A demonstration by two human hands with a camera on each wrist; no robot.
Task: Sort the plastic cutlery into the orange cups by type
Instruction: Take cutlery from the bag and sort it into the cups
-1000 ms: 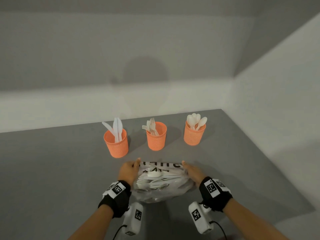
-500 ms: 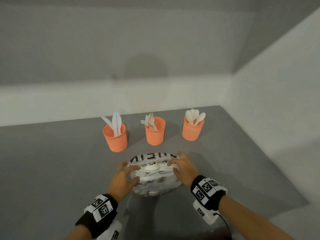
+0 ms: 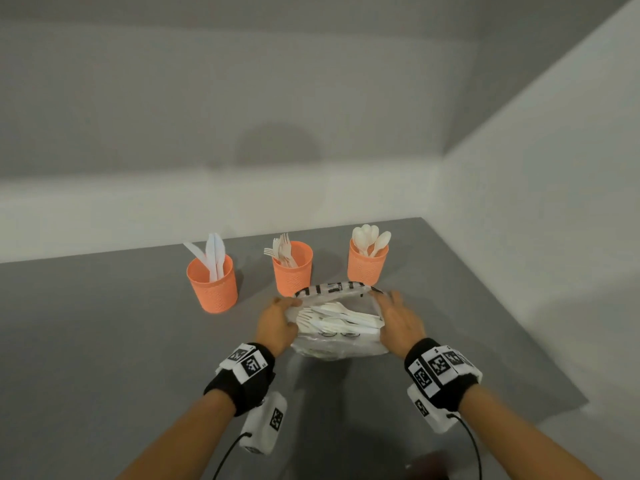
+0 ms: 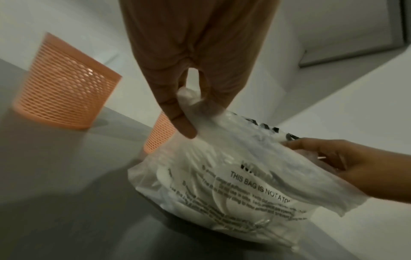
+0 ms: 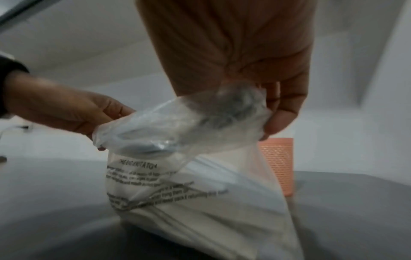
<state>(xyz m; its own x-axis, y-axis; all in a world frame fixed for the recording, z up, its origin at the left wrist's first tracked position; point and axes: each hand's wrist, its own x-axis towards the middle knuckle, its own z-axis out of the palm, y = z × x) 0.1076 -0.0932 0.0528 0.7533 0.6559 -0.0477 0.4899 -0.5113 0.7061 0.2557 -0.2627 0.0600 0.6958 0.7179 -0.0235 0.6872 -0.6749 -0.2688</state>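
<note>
Grey table [image 3: 104, 341]: three orange cups, knives [image 3: 212, 287], forks [image 3: 292, 271], spoons [image 3: 367, 268], each partly stocked. Clear plastic bag [image 3: 337, 341], just before the cups, holds unsorted white cutlery [image 3: 337, 318]. Left hand [image 3: 275, 325] and right hand [image 3: 398, 323] each pinch the rim; since half a second ago the mouth is spread wider, readying access. Legible print: "THIS BAG IS NOT A TO…".

White cutlery [image 3: 337, 318] fills 3 upright orange cups [image 3: 293, 270] and a bag [image 3: 341, 346].
</note>
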